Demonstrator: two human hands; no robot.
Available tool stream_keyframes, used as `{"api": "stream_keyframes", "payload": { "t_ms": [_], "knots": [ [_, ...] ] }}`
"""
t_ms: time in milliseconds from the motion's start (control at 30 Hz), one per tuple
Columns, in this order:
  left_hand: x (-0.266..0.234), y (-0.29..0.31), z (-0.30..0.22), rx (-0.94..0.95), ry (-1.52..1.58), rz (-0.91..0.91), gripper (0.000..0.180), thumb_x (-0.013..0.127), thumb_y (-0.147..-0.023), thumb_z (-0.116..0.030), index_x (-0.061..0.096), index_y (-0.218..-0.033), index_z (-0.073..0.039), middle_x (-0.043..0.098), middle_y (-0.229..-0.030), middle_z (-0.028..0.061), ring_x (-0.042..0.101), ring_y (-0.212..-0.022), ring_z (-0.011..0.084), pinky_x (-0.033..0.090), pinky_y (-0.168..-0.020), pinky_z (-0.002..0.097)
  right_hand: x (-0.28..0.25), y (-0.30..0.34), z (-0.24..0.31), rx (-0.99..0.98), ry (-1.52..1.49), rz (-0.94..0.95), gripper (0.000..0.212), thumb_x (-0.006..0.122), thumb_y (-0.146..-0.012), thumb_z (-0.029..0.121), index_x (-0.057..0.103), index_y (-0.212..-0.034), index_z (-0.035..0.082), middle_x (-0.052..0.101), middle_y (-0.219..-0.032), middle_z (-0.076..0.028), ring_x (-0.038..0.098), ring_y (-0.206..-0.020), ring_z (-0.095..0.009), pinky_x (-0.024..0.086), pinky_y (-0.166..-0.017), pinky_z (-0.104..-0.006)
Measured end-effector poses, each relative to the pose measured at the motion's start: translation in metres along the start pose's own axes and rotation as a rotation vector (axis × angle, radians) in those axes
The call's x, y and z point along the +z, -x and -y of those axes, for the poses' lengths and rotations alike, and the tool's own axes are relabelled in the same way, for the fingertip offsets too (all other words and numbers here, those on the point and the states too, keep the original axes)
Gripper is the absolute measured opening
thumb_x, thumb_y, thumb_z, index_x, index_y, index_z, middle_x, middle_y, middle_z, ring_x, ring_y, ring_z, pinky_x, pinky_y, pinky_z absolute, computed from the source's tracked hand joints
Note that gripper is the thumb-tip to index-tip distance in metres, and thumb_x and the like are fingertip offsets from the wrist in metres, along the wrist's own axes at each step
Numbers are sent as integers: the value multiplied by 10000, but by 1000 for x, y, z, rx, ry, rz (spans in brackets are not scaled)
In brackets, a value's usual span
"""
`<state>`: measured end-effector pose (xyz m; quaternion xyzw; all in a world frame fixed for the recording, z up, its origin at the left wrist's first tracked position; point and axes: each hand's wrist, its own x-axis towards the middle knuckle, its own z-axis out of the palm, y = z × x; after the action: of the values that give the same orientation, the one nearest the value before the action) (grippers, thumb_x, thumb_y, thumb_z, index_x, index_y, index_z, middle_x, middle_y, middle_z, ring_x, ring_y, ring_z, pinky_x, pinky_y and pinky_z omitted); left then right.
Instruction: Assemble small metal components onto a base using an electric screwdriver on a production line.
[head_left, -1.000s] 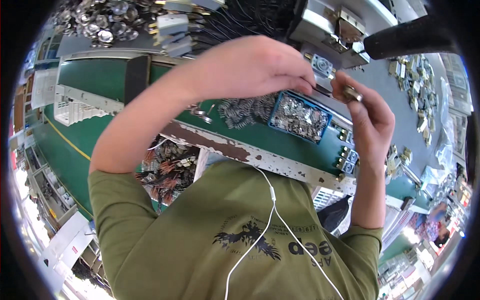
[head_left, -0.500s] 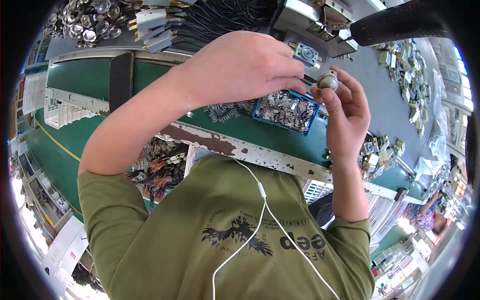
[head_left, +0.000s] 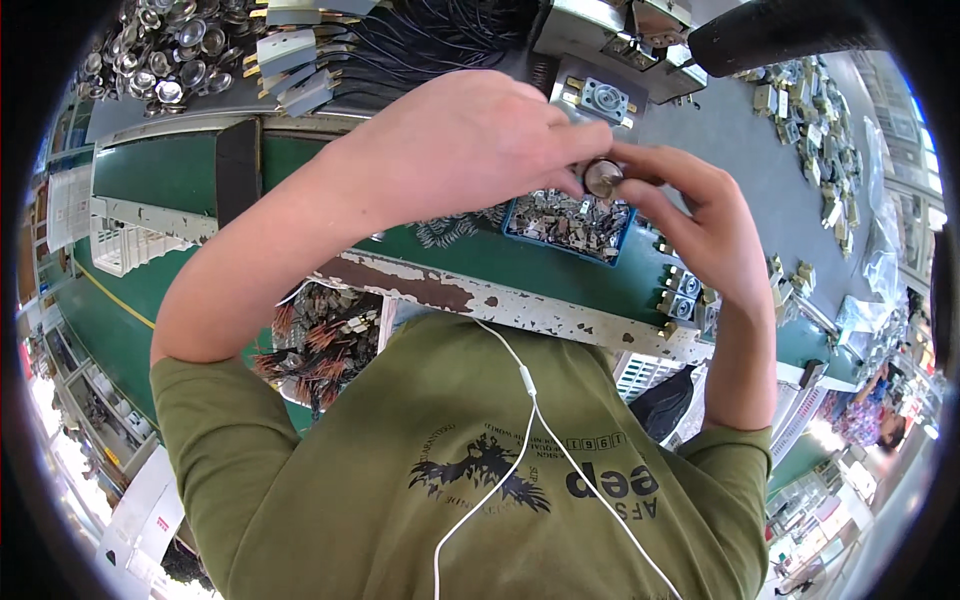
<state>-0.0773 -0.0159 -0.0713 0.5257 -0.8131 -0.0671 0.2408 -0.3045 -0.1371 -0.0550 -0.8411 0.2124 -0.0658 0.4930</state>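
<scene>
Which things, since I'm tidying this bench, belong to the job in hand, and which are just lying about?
Likely part of the job:
round metal part, between the left hand and right hand
small metal pieces in the blue tray near the hands

Seemingly just lying about:
shiny metal cups, upper left
black wires
small blocks scattered at right
</scene>
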Motion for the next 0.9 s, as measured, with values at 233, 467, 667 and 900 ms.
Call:
{"api": "stream_keyframes", "payload": {
  "t_ms": [233,467,667,900],
  "knots": [
    [-4,1,6,11,57,121,300,713,-902,-342,696,-1173,-214,674,-801,55,711,-790,262,557,-665,401,13,-2,-14,-117,318,-408,529,757,-886,2,639,-1397,71,693,-1231,-95,649,-1027,-167,538,-899,-314],
    [8,-35,29,-231,158,33,395,717,-936,-229,665,-1320,-155,730,-877,121,715,-793,316,557,-725,415,-6,-4,2,-367,-95,-652,443,666,-981,-19,557,-1409,-44,696,-1238,-170,687,-1044,-176,540,-887,-273],
    [14,-36,43,-311,126,181,350,675,-957,-346,699,-1281,-215,759,-1021,109,726,-927,335,581,-818,447,-61,-12,16,-605,-35,-964,398,433,-1063,42,467,-1433,-101,634,-1303,-292,685,-1086,-356,579,-907,-437],
    [19,-35,42,-292,71,202,350,675,-956,-296,693,-1298,-226,753,-1013,118,725,-924,329,582,-800,447,-164,-73,-70,-647,-130,-1026,352,489,-1026,42,485,-1352,-92,650,-1207,-283,682,-965,-333,580,-809,-421]
  ]
}}
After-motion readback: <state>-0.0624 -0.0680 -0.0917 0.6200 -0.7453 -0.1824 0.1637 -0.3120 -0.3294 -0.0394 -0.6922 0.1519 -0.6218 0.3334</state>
